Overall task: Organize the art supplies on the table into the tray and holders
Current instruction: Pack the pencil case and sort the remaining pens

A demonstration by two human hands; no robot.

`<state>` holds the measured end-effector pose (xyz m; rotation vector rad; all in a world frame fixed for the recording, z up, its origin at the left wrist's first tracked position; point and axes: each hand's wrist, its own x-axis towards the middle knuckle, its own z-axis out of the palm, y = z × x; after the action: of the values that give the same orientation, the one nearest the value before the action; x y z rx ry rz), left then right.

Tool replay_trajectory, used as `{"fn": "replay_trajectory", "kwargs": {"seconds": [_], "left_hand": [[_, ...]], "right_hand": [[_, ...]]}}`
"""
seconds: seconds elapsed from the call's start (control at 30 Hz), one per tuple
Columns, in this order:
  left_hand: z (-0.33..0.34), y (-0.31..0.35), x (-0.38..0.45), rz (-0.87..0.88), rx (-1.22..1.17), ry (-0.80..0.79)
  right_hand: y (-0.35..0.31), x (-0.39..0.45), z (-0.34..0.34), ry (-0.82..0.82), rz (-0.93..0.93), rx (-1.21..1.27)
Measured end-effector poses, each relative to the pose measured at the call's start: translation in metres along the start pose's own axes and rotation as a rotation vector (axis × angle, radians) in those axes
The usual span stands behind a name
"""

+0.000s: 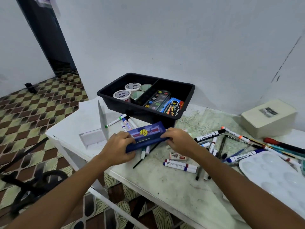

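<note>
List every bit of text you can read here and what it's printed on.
"OSUIN": two white tape rolls in the black plastic tray.
Blue crayon box: script too blurred.
Blue pencil case, held by both hands: unreadable.
Barcode label on cream box: too small.
Scattered markers: illegible.

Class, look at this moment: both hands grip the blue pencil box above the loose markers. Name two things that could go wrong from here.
1. The blue pencil box, held by the left hand and right hand, lies over loose markers; moving it may roll them toward the table edge.
2. The black tray already holds tape rolls and a paint set, so the box may not fit flat.
</note>
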<state>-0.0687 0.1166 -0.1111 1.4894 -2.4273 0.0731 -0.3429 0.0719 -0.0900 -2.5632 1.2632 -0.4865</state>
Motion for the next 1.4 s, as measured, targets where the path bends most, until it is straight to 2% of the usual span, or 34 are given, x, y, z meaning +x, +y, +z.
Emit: {"fn": "replay_trajectory", "kwargs": {"seconds": [0.1, 0.27, 0.53, 0.67, 0.73, 0.83, 1.0, 1.2, 1.3, 1.4], "left_hand": [[0.0, 0.015, 0.016, 0.031, -0.036, 0.022], [0.005, 0.059, 0.053, 0.189, -0.124, 0.044], [0.029, 0.147, 0.105, 0.371, -0.294, -0.13], [0.054, 0.184, 0.119, 0.461, -0.264, -0.174], [0.068, 0.196, 0.124, 0.456, -0.249, -0.25], [0.081, 0.208, 0.127, 0.47, -0.196, -0.316], [0.088, 0.206, 0.134, 0.466, -0.195, -0.312], [0.082, 0.193, 0.15, 0.523, -0.246, -0.219], [0.085, 0.195, 0.159, 0.566, -0.3, -0.115], [0.092, 0.207, 0.174, 0.533, -0.34, -0.068]], "right_hand": [[0.012, -0.014, -0.017, 0.048, 0.062, 0.066], [0.041, -0.054, -0.048, 0.072, 0.236, 0.08], [0.078, -0.141, -0.066, 0.102, 0.579, -0.086], [0.078, -0.179, -0.056, 0.179, 0.686, -0.27], [0.077, -0.189, -0.048, 0.17, 0.744, -0.28], [0.078, -0.197, -0.039, 0.167, 0.734, -0.251], [0.085, -0.196, -0.043, 0.253, 0.695, -0.156], [0.103, -0.197, -0.061, 0.367, 0.68, 0.048], [0.116, -0.204, -0.071, 0.454, 0.692, 0.037], [0.131, -0.211, -0.082, 0.525, 0.735, -0.002]]}}
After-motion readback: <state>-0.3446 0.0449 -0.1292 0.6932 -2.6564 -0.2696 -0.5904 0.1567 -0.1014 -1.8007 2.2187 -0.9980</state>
